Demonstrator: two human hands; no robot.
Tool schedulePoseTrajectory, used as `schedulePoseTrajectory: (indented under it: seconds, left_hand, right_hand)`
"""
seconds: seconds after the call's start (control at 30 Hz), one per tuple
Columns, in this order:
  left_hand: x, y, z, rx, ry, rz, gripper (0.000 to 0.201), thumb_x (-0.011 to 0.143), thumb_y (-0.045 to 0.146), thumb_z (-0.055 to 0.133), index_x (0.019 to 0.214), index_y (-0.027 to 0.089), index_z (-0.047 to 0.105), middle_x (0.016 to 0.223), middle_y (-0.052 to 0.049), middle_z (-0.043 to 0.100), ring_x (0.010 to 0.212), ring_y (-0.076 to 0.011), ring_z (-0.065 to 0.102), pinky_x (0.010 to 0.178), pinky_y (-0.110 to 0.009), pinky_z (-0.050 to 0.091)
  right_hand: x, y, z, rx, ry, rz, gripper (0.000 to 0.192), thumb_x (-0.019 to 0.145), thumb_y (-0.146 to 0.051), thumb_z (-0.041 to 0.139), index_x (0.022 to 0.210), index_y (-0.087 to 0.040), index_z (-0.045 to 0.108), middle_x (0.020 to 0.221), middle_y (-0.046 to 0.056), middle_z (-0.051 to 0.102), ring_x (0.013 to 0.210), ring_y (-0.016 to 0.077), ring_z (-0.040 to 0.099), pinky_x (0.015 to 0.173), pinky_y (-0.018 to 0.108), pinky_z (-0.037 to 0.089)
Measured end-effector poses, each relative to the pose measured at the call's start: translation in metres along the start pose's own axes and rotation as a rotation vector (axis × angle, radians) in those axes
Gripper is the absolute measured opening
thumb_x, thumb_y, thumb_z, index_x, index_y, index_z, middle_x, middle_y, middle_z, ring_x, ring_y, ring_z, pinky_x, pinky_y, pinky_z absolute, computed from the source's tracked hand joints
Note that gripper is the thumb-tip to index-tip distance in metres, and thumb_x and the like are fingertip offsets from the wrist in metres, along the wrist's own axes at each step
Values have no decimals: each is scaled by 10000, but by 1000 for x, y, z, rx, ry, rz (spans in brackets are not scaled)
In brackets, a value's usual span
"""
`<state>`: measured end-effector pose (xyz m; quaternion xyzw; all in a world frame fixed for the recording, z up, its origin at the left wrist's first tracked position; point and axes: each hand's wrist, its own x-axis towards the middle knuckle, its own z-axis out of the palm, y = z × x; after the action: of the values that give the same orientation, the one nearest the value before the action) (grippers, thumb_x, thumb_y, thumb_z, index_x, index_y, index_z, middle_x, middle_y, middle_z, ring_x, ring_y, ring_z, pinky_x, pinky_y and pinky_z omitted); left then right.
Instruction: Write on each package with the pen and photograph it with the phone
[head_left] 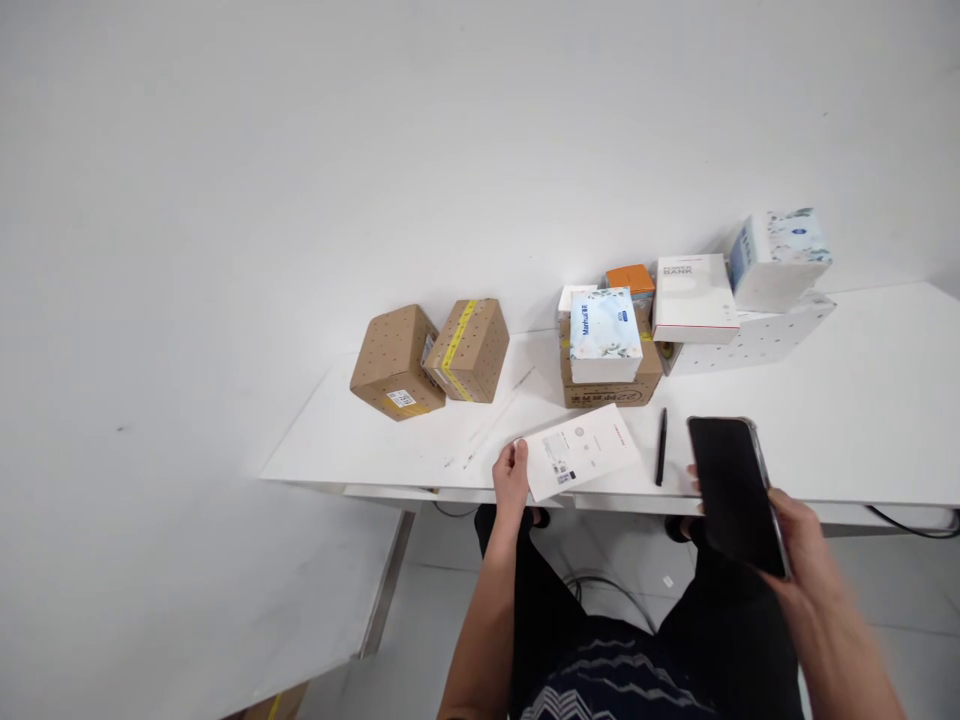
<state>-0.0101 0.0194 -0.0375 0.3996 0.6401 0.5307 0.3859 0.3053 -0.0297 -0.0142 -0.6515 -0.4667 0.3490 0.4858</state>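
the left hand [511,478] pinches the white envelope [582,450] at the table [862,420] front edge — bare tabletop to its left. the right hand [799,545] grips a dark phone [735,495] — pen [661,447] between.

Bare table [862,400] right of pen [661,447]; boxes [427,360] crowd the back.

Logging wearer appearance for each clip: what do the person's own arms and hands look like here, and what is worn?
Both forearms are bare, with no sleeves in view. The left hand and right hand wear no gloves; no watch, ring or bracelet shows. Below them are dark trousers and a dark top with pale zigzag stripes.
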Motion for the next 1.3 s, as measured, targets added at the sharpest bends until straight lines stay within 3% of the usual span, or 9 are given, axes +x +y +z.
schedulePoseTrajectory:
  seconds: [0.07,0.13,0.23,0.33,0.53,1.0,1.3]
  left_hand:
    - [1,0,2,8,-7,9,451,822,610,519,713,174,552,624,34,482,606,-110,417,593,-227,362]
    - [1,0,3,19,-10,15,451,829,604,515,693,175,536,616,35,468,604,-109,404,593,-228,353]
    - [0,2,4,42,-5,30,458,833,603,511,653,182,500,599,44,432,596,-106,376,585,-227,335]
    - [-1,4,4,63,2,46,470,833,612,503,641,184,490,600,44,428,607,-109,382,597,-228,337]
    - [-1,6,5,80,-1,50,477,835,629,487,686,179,539,623,31,479,625,-119,429,606,-231,352]
    - [-1,5,6,102,7,25,480,826,638,489,676,184,530,620,34,487,616,-117,438,614,-235,374]
    - [2,0,3,98,-20,6,469,808,639,509,668,192,535,623,31,494,634,-126,449,601,-229,362]
  right_hand:
    - [-23,-13,18,502,-247,375,620,853,-596,322,1045,-158,717,1042,234,707,799,356,708,670,481,556]
    - [-40,-24,39,743,-406,585,664,842,-643,308,1061,-157,704,1072,211,706,858,358,701,723,516,552]
    - [-55,-38,66,963,-627,744,575,848,-578,407,1101,-148,693,1116,179,700,924,314,690,764,454,548]
    - [-56,-50,83,1129,-761,815,523,851,-519,470,1129,-132,687,1138,170,694,920,275,688,751,379,547]
    - [-44,-67,91,1262,-778,810,542,843,-561,449,1117,-163,695,1101,147,712,903,275,686,750,399,544]
    - [-35,-77,96,1205,-767,725,517,833,-567,470,1081,-174,698,1085,134,719,857,249,689,758,395,550]
    - [-35,-64,98,1321,-740,774,474,857,-517,488,1144,-190,676,1098,111,720,920,278,692,799,438,548]
